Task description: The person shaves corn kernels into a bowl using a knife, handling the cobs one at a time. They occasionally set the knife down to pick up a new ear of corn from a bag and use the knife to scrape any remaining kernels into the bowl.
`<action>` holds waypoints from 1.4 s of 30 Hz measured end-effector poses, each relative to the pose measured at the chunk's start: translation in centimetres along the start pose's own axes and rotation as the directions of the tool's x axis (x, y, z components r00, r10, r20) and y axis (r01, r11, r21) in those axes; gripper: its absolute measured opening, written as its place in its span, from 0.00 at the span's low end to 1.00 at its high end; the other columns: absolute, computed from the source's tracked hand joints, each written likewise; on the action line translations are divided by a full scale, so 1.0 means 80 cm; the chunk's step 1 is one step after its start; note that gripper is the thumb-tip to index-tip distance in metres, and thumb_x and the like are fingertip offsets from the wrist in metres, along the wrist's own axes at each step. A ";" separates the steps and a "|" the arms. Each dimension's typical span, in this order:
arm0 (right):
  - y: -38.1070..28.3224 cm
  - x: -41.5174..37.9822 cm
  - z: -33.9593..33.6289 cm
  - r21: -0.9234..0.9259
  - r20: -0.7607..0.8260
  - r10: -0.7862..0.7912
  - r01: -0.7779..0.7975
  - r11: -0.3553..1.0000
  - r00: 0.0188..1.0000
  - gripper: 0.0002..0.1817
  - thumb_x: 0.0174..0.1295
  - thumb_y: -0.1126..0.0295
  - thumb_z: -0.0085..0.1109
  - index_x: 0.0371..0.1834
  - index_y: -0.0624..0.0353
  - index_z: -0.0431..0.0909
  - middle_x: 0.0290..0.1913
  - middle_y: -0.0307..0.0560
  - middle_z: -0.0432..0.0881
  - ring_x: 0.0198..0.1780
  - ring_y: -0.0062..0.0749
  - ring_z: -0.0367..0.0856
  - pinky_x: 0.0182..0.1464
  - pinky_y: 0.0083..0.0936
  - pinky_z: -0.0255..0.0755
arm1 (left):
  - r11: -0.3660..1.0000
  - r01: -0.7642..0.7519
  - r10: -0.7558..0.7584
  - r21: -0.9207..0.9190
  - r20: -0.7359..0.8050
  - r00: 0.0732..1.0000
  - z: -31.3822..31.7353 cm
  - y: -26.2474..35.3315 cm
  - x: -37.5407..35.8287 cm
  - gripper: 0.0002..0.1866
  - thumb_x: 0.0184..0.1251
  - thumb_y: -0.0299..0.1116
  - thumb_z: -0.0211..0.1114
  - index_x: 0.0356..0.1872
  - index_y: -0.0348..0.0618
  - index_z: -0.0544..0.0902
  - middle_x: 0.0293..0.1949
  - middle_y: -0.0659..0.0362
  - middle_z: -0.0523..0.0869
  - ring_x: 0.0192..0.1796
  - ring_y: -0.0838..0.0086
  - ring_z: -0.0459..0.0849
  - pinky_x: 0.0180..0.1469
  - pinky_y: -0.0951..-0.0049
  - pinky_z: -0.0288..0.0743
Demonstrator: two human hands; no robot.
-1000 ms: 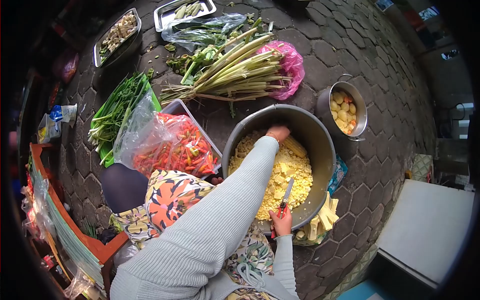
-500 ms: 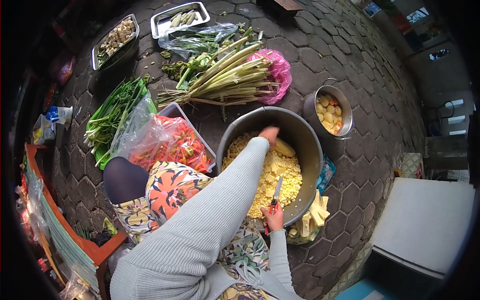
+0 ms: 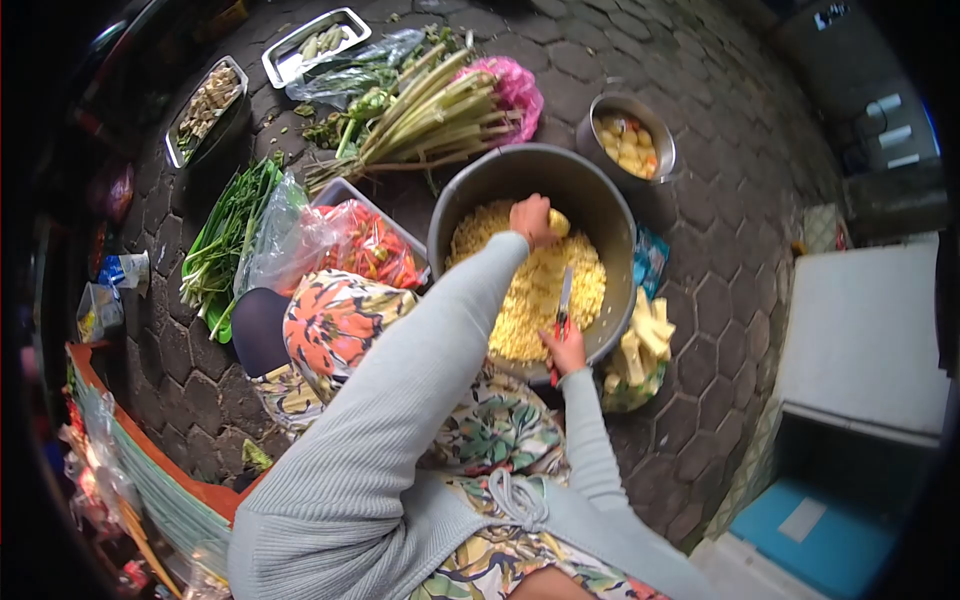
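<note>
A large grey pot (image 3: 622, 215) stands before me, its bottom covered with cut yellow corn kernels (image 3: 522, 325). Inside the pot, my left hand (image 3: 533, 222) is closed around a corn cob (image 3: 559, 223), whose yellow end sticks out past the fingers; the rest is hidden. My right hand (image 3: 567, 350) is at the near rim, wrapped round the red handle of a knife (image 3: 567, 290). Its blade points away from me, over the kernels and apart from the cob.
Pale stripped cobs (image 3: 640, 345) lie right of the pot. A smaller pot of peeled vegetables (image 3: 627, 150) stands behind it. To the left are bagged red chilies (image 3: 375, 250), spring onions (image 3: 235, 235) and a bundle of long green stalks (image 3: 425, 125). A white box (image 3: 860, 340) stands far right.
My left hand has lifted within the pot, with the cob's end now showing beyond the fingers. My right hand still holds the knife. The whole view has shifted.
</note>
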State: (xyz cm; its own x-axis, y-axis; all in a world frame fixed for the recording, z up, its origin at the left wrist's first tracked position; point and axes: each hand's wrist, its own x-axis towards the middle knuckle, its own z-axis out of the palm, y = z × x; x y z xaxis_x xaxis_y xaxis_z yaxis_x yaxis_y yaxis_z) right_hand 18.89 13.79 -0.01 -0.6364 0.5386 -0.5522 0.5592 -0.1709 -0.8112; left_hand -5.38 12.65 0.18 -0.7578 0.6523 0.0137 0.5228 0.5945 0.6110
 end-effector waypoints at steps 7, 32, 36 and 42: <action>0.001 0.003 0.002 0.079 -0.044 -0.056 0.060 0.995 0.997 0.13 0.55 0.65 0.57 0.34 0.57 0.64 0.16 0.38 0.68 0.09 0.19 0.63 0.08 0.19 0.58 | 1.000 -0.020 0.020 0.007 -0.036 0.999 -0.084 0.013 -0.035 0.23 0.30 0.39 0.70 0.34 0.42 0.78 0.32 0.53 0.80 0.38 0.61 0.79 0.42 0.66 0.73; -0.087 -0.035 0.075 -0.744 0.045 -0.346 0.263 0.614 0.937 0.13 0.62 0.61 0.39 0.39 0.61 0.61 0.25 0.62 0.77 0.30 0.58 0.77 0.31 0.49 0.68 | 0.986 -0.148 0.140 -0.072 -0.106 0.984 -0.090 -0.015 -0.142 0.20 0.32 0.32 0.72 0.32 0.39 0.78 0.32 0.51 0.79 0.37 0.58 0.78 0.42 0.66 0.72; -0.090 -0.035 0.078 -0.763 0.045 -0.306 0.231 0.604 0.951 0.13 0.62 0.62 0.38 0.40 0.62 0.62 0.26 0.61 0.78 0.31 0.57 0.77 0.33 0.48 0.69 | 0.983 -0.165 0.153 -0.080 -0.137 0.979 -0.090 -0.012 -0.146 0.19 0.32 0.31 0.72 0.32 0.38 0.79 0.31 0.52 0.79 0.36 0.58 0.79 0.41 0.67 0.73; -0.092 -0.010 0.092 -0.730 0.078 -0.319 0.272 0.628 0.945 0.14 0.62 0.63 0.38 0.39 0.63 0.64 0.28 0.64 0.77 0.34 0.57 0.76 0.37 0.48 0.68 | 0.985 -0.146 0.132 -0.096 -0.134 0.982 -0.085 -0.025 -0.147 0.19 0.31 0.30 0.72 0.31 0.37 0.80 0.31 0.52 0.80 0.36 0.61 0.79 0.40 0.69 0.73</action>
State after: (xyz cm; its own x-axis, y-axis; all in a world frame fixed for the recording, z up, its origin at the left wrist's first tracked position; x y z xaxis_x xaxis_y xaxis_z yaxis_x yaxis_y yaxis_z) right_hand 11.40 8.55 4.98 -0.8206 0.4993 -0.2781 0.5658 0.6410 -0.5185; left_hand -0.13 0.60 4.19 -0.7274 0.6564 0.2001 0.5878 0.4456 0.6752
